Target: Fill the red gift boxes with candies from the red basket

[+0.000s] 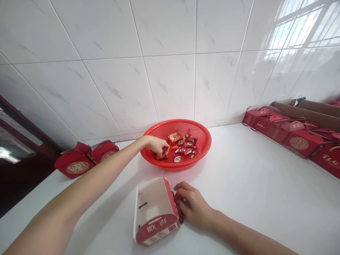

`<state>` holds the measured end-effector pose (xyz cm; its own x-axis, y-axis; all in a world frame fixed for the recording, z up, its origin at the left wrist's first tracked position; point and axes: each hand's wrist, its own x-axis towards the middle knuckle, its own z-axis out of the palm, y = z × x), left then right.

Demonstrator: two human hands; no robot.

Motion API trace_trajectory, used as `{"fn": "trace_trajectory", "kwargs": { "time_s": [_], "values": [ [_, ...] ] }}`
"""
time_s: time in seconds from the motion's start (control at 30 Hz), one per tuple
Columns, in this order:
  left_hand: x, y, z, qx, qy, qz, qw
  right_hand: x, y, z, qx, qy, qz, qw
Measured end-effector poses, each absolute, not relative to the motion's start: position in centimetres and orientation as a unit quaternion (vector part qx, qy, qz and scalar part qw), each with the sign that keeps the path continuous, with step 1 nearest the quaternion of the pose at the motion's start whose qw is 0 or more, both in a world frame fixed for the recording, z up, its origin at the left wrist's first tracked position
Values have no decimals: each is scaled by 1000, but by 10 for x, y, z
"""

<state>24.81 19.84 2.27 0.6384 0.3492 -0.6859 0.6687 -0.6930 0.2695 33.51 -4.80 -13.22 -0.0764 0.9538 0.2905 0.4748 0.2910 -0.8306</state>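
Note:
A red plastic basket (205, 148) stands by the tiled wall with several wrapped candies (186, 144) in it. My left hand (158, 146) reaches into its left side, fingers pinched on a red-wrapped candy that they partly hide. In front of the basket, an open red and white gift box (156, 198) lies with its pale inside facing up. A small dark slot or strip shows inside the box. My right hand (195, 205) rests at the box's right side, its fingers curled against the wall and the red cord (179, 209) there.
Two red gift boxes (77, 165) stand at the left edge of the white table (247, 184). More red boxes (299, 141) line the right side, beside a brown cardboard box (313, 110) with a black clip. A tiled wall (170, 85) borders the back.

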Motion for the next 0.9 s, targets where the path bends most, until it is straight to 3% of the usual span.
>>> {"fn": "trace_trajectory", "kwargs": {
  "time_s": [0.5,0.9],
  "values": [
    [282,171,5,859,235,-357,284,335,-47,-132,-522,-683,275,430],
    [274,222,18,889,371,-237,126,335,-48,-131,-518,-683,277,434]
  ]
}}
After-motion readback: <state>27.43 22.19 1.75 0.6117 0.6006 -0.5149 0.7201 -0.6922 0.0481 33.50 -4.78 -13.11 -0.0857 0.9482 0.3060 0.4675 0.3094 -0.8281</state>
